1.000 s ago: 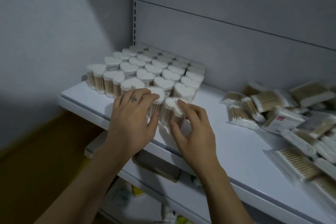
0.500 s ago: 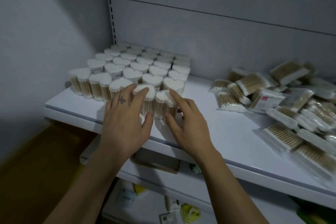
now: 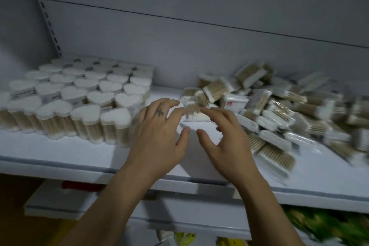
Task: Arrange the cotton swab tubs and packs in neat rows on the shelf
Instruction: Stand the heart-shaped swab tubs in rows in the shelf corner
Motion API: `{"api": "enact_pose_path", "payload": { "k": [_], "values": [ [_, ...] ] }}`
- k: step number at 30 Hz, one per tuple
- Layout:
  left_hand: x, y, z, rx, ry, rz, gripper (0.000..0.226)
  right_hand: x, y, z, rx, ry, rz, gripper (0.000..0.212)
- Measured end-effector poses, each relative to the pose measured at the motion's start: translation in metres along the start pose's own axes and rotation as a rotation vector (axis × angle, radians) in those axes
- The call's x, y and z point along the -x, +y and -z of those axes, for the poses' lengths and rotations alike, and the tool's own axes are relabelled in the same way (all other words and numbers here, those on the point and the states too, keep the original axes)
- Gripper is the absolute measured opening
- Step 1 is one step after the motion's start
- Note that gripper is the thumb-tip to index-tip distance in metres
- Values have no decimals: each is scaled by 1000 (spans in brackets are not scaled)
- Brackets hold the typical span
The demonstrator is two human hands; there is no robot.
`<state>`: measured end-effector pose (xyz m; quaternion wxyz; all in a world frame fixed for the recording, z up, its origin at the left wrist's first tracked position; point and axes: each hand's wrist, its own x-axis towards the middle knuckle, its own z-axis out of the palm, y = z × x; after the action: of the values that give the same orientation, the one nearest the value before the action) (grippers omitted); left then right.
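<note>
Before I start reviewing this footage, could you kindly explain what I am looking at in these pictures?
There is no machine here: a person works with two bare hands. The pictures come from one wide-angle camera worn on the head, looking forward and down. On the white shelf stand clear heart-shaped tubs of wooden-stemmed cotton swabs, packed in rows on the left. On the right lies a loose heap of flat clear swab packs. The left hand and the right hand hover side by side, fingers spread, above the bare strip between them, fingertips near the heap's closest pack. Neither hand has a grip on anything; motion blur hides whether a fingertip touches that pack.
</note>
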<state>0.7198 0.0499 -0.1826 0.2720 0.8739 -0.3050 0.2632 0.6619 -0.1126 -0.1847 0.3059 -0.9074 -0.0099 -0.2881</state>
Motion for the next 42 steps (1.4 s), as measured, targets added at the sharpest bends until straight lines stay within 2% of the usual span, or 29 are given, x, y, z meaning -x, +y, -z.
{"api": "enact_pose_path", "payload": {
  "k": [8, 13, 20, 24, 27, 30, 35, 39, 42],
  "values": [
    [-54, 103, -66, 122, -193, -158, 40, 13, 71, 101, 161, 89, -122, 35],
    [-85, 171, -107, 126, -243, -285, 44, 22, 123, 156, 265, 180, -205, 32],
    [-131, 263, -160, 62, -315, -466, 45, 29, 194, 229, 441, 316, -458, 44],
    [-139, 307, -189, 2, -427, -559, 46, 37, 220, 255, 521, 380, -637, 55],
    [-137, 327, -207, 1, -470, -597, 45, 51, 234, 263, 535, 364, -723, 61],
    [-139, 341, -219, -12, -523, -620, 51, 64, 247, 265, 580, 315, -721, 57],
    [-136, 356, -231, -19, -588, -585, 47, 66, 250, 269, 505, 359, -684, 50],
    [-142, 355, -230, 33, -532, -525, 37, 59, 248, 276, 281, 428, -648, 46],
    [-145, 345, -219, 170, -451, -471, 43, 52, 239, 277, 110, 487, -571, 44]
  ]
}}
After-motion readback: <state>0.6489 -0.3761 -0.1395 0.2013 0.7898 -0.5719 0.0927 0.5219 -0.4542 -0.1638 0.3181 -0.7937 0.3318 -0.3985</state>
